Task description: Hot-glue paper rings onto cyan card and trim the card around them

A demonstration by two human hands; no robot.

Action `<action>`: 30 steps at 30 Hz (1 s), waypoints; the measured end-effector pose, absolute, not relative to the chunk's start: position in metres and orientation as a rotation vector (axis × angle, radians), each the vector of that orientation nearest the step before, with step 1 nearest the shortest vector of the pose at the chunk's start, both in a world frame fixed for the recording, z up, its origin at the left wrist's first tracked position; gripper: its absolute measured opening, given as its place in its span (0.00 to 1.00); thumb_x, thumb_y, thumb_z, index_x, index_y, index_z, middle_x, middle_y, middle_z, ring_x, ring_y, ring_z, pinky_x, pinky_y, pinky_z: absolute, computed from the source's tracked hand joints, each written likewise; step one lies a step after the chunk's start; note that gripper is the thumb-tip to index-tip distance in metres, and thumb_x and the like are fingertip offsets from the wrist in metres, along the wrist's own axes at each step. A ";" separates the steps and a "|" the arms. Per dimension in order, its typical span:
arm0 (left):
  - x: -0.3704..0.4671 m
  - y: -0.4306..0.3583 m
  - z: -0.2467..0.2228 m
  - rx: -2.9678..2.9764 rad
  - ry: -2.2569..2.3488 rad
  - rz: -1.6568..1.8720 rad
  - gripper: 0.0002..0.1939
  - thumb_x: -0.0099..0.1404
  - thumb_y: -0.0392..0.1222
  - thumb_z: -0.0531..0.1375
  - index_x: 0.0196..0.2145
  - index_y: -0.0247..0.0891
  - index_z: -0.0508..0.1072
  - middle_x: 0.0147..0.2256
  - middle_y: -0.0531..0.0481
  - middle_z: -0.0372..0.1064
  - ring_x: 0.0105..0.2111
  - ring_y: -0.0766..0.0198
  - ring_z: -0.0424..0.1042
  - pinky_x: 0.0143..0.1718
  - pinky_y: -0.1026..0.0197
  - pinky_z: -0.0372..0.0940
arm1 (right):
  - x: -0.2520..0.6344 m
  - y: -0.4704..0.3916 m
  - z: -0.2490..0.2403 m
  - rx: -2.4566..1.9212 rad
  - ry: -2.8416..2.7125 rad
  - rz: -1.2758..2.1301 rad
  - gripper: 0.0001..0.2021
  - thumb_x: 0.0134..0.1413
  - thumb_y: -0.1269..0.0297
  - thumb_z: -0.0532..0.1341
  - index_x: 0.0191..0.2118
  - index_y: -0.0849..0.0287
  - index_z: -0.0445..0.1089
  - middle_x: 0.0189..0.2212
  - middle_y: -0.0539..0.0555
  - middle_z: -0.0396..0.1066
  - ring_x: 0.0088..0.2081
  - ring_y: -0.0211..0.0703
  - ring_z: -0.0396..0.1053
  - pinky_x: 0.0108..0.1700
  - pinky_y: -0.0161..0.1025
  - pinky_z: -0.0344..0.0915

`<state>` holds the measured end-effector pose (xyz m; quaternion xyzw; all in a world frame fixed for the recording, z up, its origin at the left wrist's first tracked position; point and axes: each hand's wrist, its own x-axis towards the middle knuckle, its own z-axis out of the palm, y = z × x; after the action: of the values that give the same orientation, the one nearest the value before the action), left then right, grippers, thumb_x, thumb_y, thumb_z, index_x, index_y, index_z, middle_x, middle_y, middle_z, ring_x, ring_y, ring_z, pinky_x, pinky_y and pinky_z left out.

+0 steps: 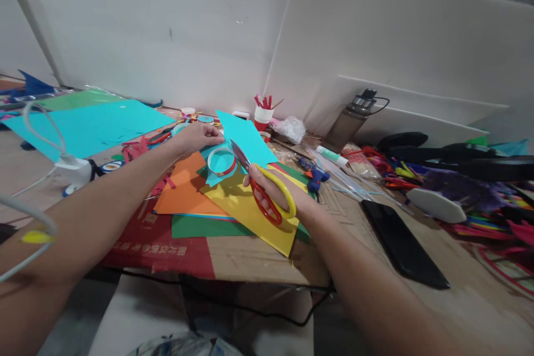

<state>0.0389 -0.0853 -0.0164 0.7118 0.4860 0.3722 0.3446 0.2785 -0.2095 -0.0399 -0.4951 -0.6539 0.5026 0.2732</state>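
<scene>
My right hand (265,192) grips a pair of scissors (287,200) with one yellow and one red handle loop. Their blades point up and left, against a turquoise paper sheet (250,136) raised above the table. Fingers pinched, my left hand (202,136) holds this sheet by its left edge. A round paper cup or ring (222,161) with a pale rim and a red band is at the sheet's lower left part; whether it is attached I cannot tell. Beneath lie orange paper (179,189), yellow paper (267,222) and green paper (204,227).
At the right lies a black phone (403,242). A dark bottle (350,119) stands behind, near a glue stick (331,156) and a blue glue gun (317,178). Stacked cups (263,114) hold red sticks. A large turquoise sheet (95,125) and white cables (37,200) are at left.
</scene>
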 end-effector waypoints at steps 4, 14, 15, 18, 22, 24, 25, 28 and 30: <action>0.041 -0.086 -0.017 1.851 1.243 0.973 0.09 0.51 0.45 0.70 0.24 0.37 0.78 0.23 0.54 0.70 0.26 0.67 0.64 0.31 0.64 0.57 | 0.278 -0.210 -0.039 -1.345 -1.726 1.358 0.31 0.63 0.29 0.49 0.40 0.56 0.66 0.16 0.42 0.60 0.13 0.33 0.59 0.14 0.30 0.59; 0.046 -0.092 -0.014 1.651 1.079 0.861 0.13 0.49 0.43 0.72 0.21 0.37 0.72 0.20 0.57 0.64 0.22 0.70 0.59 0.26 0.66 0.53 | 0.275 -0.210 -0.037 -1.345 -1.763 1.240 0.30 0.63 0.31 0.51 0.40 0.57 0.67 0.16 0.43 0.62 0.13 0.32 0.60 0.15 0.29 0.59; 0.046 -0.092 -0.013 1.663 1.088 0.861 0.12 0.49 0.42 0.72 0.21 0.37 0.73 0.20 0.57 0.64 0.23 0.70 0.58 0.26 0.66 0.52 | 0.275 -0.210 -0.037 -1.340 -1.766 1.234 0.30 0.64 0.31 0.51 0.40 0.57 0.67 0.16 0.43 0.62 0.13 0.32 0.59 0.15 0.29 0.59; 0.046 -0.094 -0.011 1.681 1.114 0.859 0.10 0.50 0.40 0.72 0.21 0.36 0.75 0.21 0.56 0.64 0.23 0.70 0.58 0.27 0.65 0.52 | 0.275 -0.211 -0.037 -1.313 -1.788 1.231 0.30 0.63 0.31 0.51 0.40 0.57 0.67 0.16 0.42 0.61 0.13 0.32 0.59 0.15 0.29 0.59; 0.046 -0.095 -0.009 1.669 1.127 0.868 0.10 0.53 0.40 0.71 0.21 0.37 0.75 0.21 0.54 0.64 0.23 0.69 0.59 0.27 0.64 0.53 | 0.276 -0.212 -0.035 -1.299 -1.798 1.220 0.31 0.62 0.30 0.52 0.40 0.57 0.67 0.16 0.42 0.61 0.13 0.32 0.59 0.13 0.30 0.58; 0.046 -0.095 -0.009 1.648 1.133 0.882 0.11 0.54 0.40 0.71 0.20 0.38 0.75 0.22 0.53 0.65 0.23 0.68 0.60 0.28 0.62 0.55 | 0.275 -0.213 -0.036 -1.313 -1.797 1.205 0.30 0.61 0.30 0.54 0.40 0.58 0.68 0.16 0.42 0.61 0.13 0.33 0.59 0.13 0.30 0.58; 0.045 -0.095 -0.010 1.641 1.134 0.888 0.11 0.54 0.40 0.71 0.20 0.38 0.75 0.22 0.53 0.66 0.23 0.67 0.61 0.29 0.62 0.56 | 0.275 -0.213 -0.036 -1.322 -1.798 1.197 0.30 0.60 0.31 0.55 0.41 0.58 0.68 0.16 0.42 0.61 0.13 0.33 0.59 0.12 0.31 0.58; 0.044 -0.094 -0.011 1.643 1.133 0.896 0.09 0.53 0.41 0.72 0.21 0.38 0.76 0.23 0.52 0.69 0.23 0.67 0.62 0.29 0.61 0.57 | 0.274 -0.213 -0.036 -1.333 -1.804 1.183 0.29 0.60 0.32 0.57 0.41 0.58 0.69 0.16 0.43 0.61 0.13 0.33 0.59 0.13 0.31 0.58; 0.043 -0.093 -0.011 1.648 1.125 0.893 0.09 0.52 0.41 0.71 0.20 0.38 0.77 0.23 0.52 0.69 0.23 0.67 0.62 0.29 0.62 0.56 | 0.274 -0.213 -0.035 -1.339 -1.811 1.182 0.28 0.61 0.33 0.57 0.40 0.58 0.69 0.16 0.42 0.60 0.13 0.33 0.59 0.12 0.31 0.57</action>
<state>0.0427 -0.0934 -0.0108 0.6694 0.4569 0.3626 0.4601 0.2736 -0.2128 -0.0354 -0.5032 -0.6804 0.4440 0.2945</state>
